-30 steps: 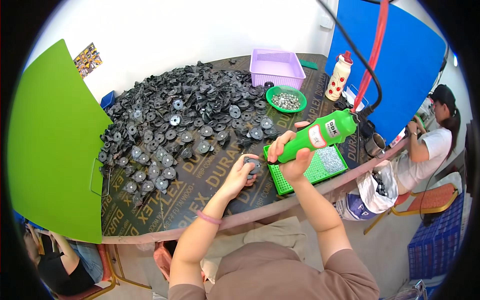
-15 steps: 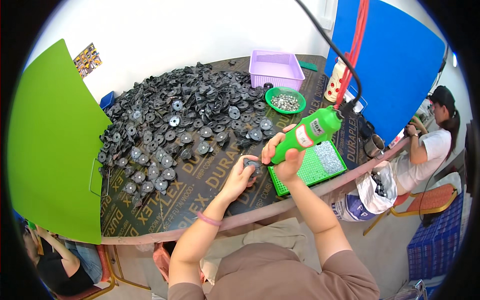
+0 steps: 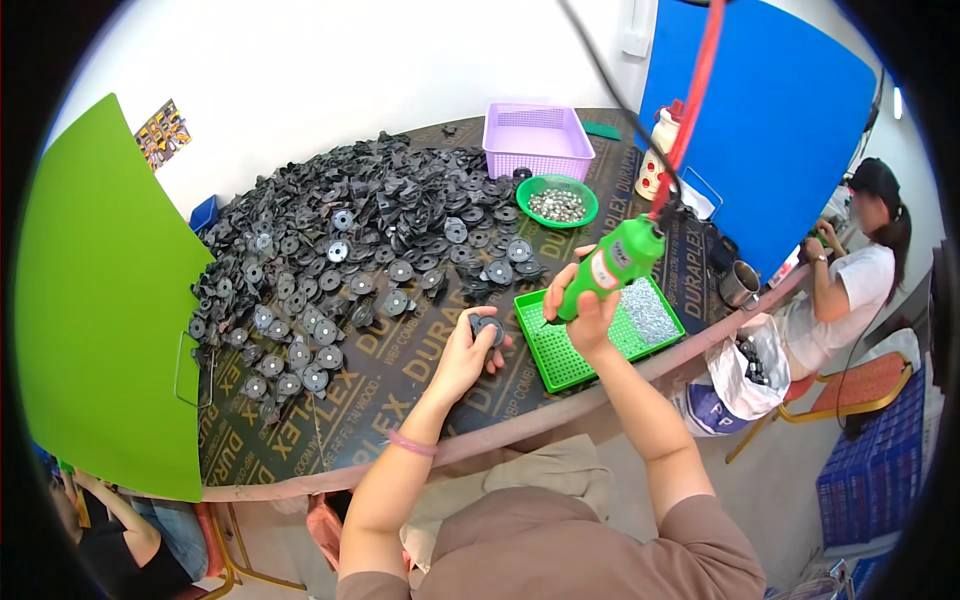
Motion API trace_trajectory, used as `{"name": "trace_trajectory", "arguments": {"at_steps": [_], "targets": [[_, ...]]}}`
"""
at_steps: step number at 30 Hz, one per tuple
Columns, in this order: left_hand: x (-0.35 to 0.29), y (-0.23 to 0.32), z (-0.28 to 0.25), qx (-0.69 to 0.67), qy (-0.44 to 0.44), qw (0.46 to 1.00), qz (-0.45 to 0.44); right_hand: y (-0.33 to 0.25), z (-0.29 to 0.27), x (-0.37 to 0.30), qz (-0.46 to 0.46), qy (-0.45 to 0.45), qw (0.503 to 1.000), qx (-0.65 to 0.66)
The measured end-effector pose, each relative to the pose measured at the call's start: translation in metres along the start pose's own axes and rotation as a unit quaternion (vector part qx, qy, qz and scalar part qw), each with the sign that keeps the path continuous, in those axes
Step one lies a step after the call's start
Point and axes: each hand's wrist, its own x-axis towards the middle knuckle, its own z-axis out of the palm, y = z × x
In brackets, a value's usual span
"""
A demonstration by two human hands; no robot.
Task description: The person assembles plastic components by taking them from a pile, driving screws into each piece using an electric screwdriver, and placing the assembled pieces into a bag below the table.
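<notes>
1. Spreading out beneath our hands, the dark table (image 3: 350,415) takes up the middle of our view.
2. Beside it we have a green panel (image 3: 100,320) on the left and a blue panel (image 3: 760,120) on the right.
3. Across the table's far left, we see a heap of dark parts (image 3: 350,200), many with round discs.
4. Near our right hand lies a green tray (image 3: 558,357), small silvery pieces massed at its right end.
5. Farther back sits a purple basket (image 3: 535,165).
6. Our green power tool (image 3: 612,262) slants down, its tip apart from the round piece.
7. Just in front of the basket, a green bowl (image 3: 540,216) holds shiny bits.
8. Our right hand (image 3: 590,315) wraps snugly around the tool's lower end; our left hand (image 3: 466,350) is curled, pinching the round piece between thumb and fingers.
9. That dark round piece (image 3: 490,330) is above the table, left of the tray.
</notes>
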Motion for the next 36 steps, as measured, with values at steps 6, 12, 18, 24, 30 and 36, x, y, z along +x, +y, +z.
{"name": "trace_trajectory", "arguments": {"at_steps": [6,12,18,24,30,36], "targets": [[0.001,-0.001,-0.001,-0.008,-0.005,0.999,-0.047,0.015,-0.007,-0.004,0.016,-0.017,0.999,-0.034],[-0.001,0.002,0.000,-0.041,-0.010,0.997,-0.065,0.015,-0.007,-0.005,0.014,-0.021,0.999,-0.043],[-0.002,0.001,-0.003,-0.058,-0.041,0.994,-0.077,0.018,-0.007,-0.006,0.014,-0.026,0.998,-0.049],[-0.001,0.001,-0.004,-0.053,-0.052,0.994,-0.077,0.018,-0.003,-0.005,0.028,-0.031,0.998,-0.053],[-0.005,0.003,-0.003,-0.056,-0.055,0.992,-0.101,-0.003,0.001,0.005,0.000,0.010,1.000,0.012],[-0.005,0.002,0.000,-0.045,-0.090,0.991,-0.085,-0.017,0.034,0.012,-0.047,0.034,0.988,0.145]]}}
